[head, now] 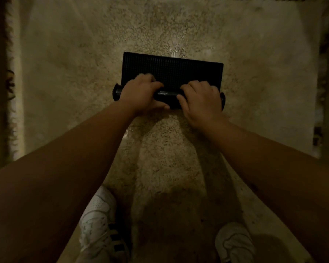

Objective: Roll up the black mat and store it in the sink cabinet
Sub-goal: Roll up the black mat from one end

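Observation:
A black mat (171,68) with a fine ribbed texture lies on a speckled stone floor. Its near part is wound into a roll, whose ends stick out at both sides of my hands; the far part still lies flat. My left hand (141,93) grips the left half of the roll, fingers curled over the top. My right hand (199,100) presses on the right half, fingers over the roll and thumb on its near side. The sink cabinet is not in view.
The pale speckled floor (84,73) stretches all round the mat. A patterned rug edge (8,82) runs along the left side, and a dark patterned border (319,111) runs along the right. My white shoes (101,224) stand at the bottom of the view.

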### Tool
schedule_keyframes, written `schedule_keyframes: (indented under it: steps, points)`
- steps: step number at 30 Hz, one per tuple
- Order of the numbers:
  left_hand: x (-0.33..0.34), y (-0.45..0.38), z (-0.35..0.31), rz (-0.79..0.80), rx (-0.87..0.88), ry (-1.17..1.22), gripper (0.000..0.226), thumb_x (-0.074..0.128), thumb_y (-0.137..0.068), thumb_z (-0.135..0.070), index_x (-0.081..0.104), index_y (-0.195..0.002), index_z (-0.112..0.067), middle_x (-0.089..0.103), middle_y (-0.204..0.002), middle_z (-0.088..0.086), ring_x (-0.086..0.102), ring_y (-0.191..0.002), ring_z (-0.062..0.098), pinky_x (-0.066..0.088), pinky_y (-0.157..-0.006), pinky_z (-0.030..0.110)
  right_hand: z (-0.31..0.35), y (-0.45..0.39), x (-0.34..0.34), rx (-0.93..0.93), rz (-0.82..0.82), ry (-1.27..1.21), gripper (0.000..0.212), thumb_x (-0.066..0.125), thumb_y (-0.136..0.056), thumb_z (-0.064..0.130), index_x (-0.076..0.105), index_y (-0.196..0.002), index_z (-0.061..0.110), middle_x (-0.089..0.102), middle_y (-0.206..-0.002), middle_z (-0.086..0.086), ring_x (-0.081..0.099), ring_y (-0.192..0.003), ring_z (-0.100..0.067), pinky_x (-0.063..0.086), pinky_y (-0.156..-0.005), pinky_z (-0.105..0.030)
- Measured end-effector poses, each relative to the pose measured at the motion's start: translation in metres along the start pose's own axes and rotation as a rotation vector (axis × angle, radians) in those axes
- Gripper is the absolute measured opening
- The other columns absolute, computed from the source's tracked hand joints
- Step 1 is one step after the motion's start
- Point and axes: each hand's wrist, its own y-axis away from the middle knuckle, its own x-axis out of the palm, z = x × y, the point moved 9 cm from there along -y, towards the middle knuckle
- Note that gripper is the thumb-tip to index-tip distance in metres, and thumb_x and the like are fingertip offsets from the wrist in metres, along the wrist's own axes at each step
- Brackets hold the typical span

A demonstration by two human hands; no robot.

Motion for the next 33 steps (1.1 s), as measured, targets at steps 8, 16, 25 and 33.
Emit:
schedule_keyframes:
  steps: [8,16,25,33]
  points:
    - [-0.005,-0.005,-0.003,-0.063,0.044,-0.101,0.064,0.061,-0.072,-0.070,0.063,-0.112,-0.021,0.067,-0.101,0.007,0.058,-0.095,0.030,0.041,-0.077,0.040,-0.001,-0.009,0.019,-0.102,0.120,0.212,0.091,0.060,-0.063,0.076,0.043,-0.128,0.014,0.055,-0.117,-0.013,0.052,-0.102,-0.034,0.041,-0.082,-0.046]
    - [0.010,0.036,-0.018,-0.201,-0.042,-0.228,0.061,0.035,-0.088,-0.065,0.056,-0.122,-0.017,0.059,-0.114,0.010,0.051,-0.103,0.032,0.035,-0.087,0.046,-0.002,-0.015,0.024,-0.242,0.273,0.108,0.088,0.038,-0.064,0.082,0.053,-0.119,0.015,0.056,-0.110,-0.012,0.053,-0.098,-0.031,0.042,-0.070,-0.039]
    - [0.012,0.048,-0.025,-0.265,-0.230,-0.189,0.042,0.031,-0.096,-0.047,0.062,-0.098,-0.019,0.065,-0.097,0.005,0.054,-0.091,0.030,0.033,-0.081,0.043,-0.004,-0.018,0.040,-0.166,0.411,-0.099,0.073,0.045,-0.069,0.082,0.056,-0.111,0.022,0.058,-0.098,-0.002,0.058,-0.088,-0.024,0.039,-0.062,-0.033]
    - [0.004,0.023,-0.015,-0.251,-0.245,-0.160,0.048,0.031,-0.096,-0.043,0.065,-0.077,-0.016,0.065,-0.078,0.005,0.056,-0.079,0.030,0.030,-0.067,0.037,-0.009,0.006,0.009,0.028,0.040,0.056,0.058,0.034,-0.085,0.070,0.066,-0.095,0.022,0.062,-0.100,0.001,0.052,-0.096,-0.024,0.034,-0.080,-0.040]
